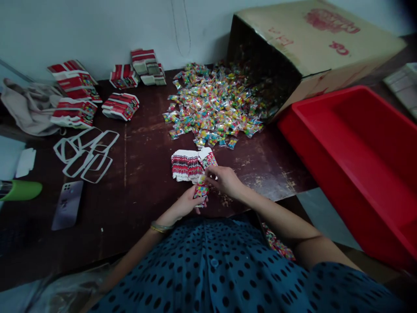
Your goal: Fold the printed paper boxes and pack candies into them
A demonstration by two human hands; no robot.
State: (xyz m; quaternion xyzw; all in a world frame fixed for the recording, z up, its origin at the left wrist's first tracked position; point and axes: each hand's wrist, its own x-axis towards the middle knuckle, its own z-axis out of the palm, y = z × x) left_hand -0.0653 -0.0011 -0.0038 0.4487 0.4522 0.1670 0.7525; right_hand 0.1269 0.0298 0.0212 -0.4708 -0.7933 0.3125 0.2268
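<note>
My left hand [189,201] holds a small colourful printed box [201,194] upright near the table's front edge. Over the top of that box, my right hand [224,181] pinches a small clear packet of candy [202,180], partly covered by the fingers. Just beyond my hands stands a row of red and white flat boxes [186,165], its right end leaning with white flaps up. Behind the row, a large heap of candy packets [211,104] spreads on the dark table [150,130].
An open cardboard box [325,39] lies on its side behind the heap. To the right is a red tub [352,174]. Bundled red cartons [120,106], white bands [87,156], a phone [67,205], a green object [26,190] and a cloth bag [31,106] are at left.
</note>
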